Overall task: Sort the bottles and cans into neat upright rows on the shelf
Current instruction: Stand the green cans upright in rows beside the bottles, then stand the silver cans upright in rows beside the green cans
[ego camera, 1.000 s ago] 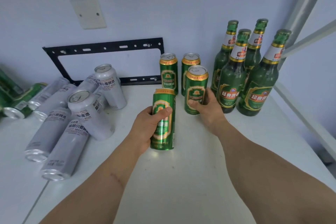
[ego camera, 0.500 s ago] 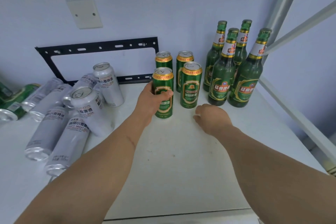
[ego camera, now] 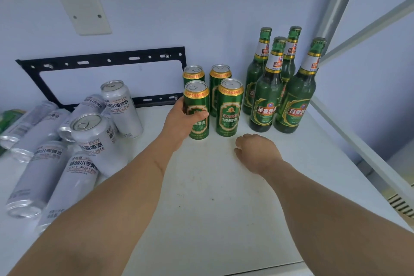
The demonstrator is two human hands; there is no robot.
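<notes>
The front-left green beer can is standing upright on the white shelf, its long axis vertical and its silver pull-tab lid facing up toward the camera. The left hand is gripping it from the left side, thumb curling across the front label and fingers wrapping behind. The can is showing a glossy green body, a gold band with red lettering under the rim, and a gold-edged emblem over Chinese characters. Just beside it on the right a second green beer can is standing upright with the same livery, and two more green cans are standing right behind them, the four forming a tight square block.

The right hand is resting on the shelf in front of that block, fingers curling loosely under, holding nothing and touching no can.

To the right of the cans, four green glass beer bottles are standing upright in a close cluster, necks pointing up, with gold-foil caps, white neck labels and green-and-gold body labels.

On the left, a heap of silver wheat beer cans is lying mostly on its sides, a couple leaning tilted with lids showing. A black metal bracket is leaning against the wall behind them
</notes>
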